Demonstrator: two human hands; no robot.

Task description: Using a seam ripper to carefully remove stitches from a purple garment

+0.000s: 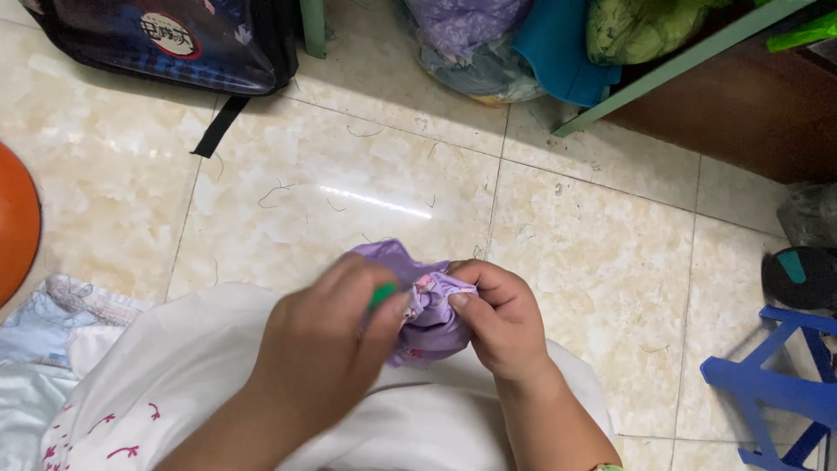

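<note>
A white cloth [218, 384] with small red marks lay across my lap, nearest to me, and both my hands worked just above it. My left hand [327, 349] was closed on a small green tool [382, 295], only its tip showing between my fingers, so I could not tell what kind it was. My right hand [497, 318] was pinched tight on a bunched purple fabric [427, 318] with a pink print, thumb on top, holding it up between the two hands over the cloth. The hands sat close together, nearly touching across the bunch. Beyond them lay the tiled floor [593, 253], littered with loose threads [279, 190]. A dark bag [174, 39] stood at the far left, an orange round thing [16, 222] at the left edge, a blue stool [776, 384] on my right. As I judged it, the risk was at my fingertips: the green tool worked right beside my right thumb, and a slip could have nicked it or caught the wrong fold of the bunched fabric. A loose pinch could also have dropped the fabric onto the cloth.
</note>
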